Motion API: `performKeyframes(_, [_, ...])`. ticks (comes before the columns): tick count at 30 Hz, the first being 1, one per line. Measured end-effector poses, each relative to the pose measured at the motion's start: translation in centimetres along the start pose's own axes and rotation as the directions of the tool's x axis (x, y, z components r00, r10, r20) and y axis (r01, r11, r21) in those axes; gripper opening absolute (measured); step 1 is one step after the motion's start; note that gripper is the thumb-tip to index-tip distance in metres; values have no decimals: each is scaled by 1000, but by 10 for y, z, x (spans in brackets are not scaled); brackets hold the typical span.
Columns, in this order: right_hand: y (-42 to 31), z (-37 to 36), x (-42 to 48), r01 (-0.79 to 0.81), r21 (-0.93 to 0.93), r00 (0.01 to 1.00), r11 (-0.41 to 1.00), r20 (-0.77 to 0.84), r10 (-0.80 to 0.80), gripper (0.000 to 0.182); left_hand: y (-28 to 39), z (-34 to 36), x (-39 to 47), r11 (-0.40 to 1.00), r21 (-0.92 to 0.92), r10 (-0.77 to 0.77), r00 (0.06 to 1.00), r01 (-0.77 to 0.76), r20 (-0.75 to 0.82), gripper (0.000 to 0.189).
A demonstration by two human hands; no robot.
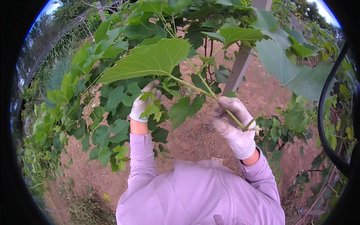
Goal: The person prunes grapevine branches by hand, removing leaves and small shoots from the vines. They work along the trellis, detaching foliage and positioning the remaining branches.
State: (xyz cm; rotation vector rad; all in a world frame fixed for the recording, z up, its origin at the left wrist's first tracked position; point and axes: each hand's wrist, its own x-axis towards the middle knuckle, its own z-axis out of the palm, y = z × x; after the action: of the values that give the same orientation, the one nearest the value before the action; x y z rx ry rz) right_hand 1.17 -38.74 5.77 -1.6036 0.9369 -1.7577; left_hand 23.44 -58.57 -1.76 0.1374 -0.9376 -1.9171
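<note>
My right hand, in a soiled white work glove, grips a cut green grapevine shoot near its lower end. The shoot slants up and left, bearing a large pale-green leaf and other broad leaves. My left hand, gloved too, is raised at the left among the vine foliage. Its fingers are bent and partly covered by a small lobed young leaf; whether it holds anything cannot be told. A grape leaf hangs between the two hands.
A concrete post stands slanting behind my right hand. Leafy vines spread on the left and on the right. Below lies reddish bare soil, with dry grass at the lower left. A black cable curves at the right edge.
</note>
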Motion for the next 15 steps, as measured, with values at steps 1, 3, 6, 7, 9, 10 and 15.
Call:
performKeyframes(1, [-3, -1, 8, 27, -212, 998, 977, -41, -36, 32, -2, 6, 2, 1000, 29, 7, 1000, -7, 18, 41])
performKeyframes(3, [-18, 5, 24, 47, -245, 990, 968, -116, -77, 18, -4, 8, 4, 999, 10, -42, 999, 42, -24, 37])
performKeyframes(6, [-46, 10, 54, 240, -366, 946, 899, -120, -302, 16, -6, 0, 5, 998, 30, -49, 995, 51, -83, 34])
performKeyframes(7, [-60, 10, 67, 243, -449, 936, 860, -124, -329, 16, -6, -2, 6, 998, 24, -65, 996, 66, -58, 34])
performKeyframes(9, [-89, 13, 97, 156, -363, 941, 919, -228, -250, 15, -9, -4, 7, 995, 61, -74, 993, 80, -95, 29])
performKeyframes(10, [-95, 6, 118, 235, -452, 914, 860, -198, -354, 19, -9, -7, 6, 994, 72, -76, 992, 84, -102, 28])
performKeyframes(15, [-149, 4, 198, 331, -529, 897, 781, -80, -434, 18, -11, -33, -3, 987, 131, -63, 979, 90, -195, 30])
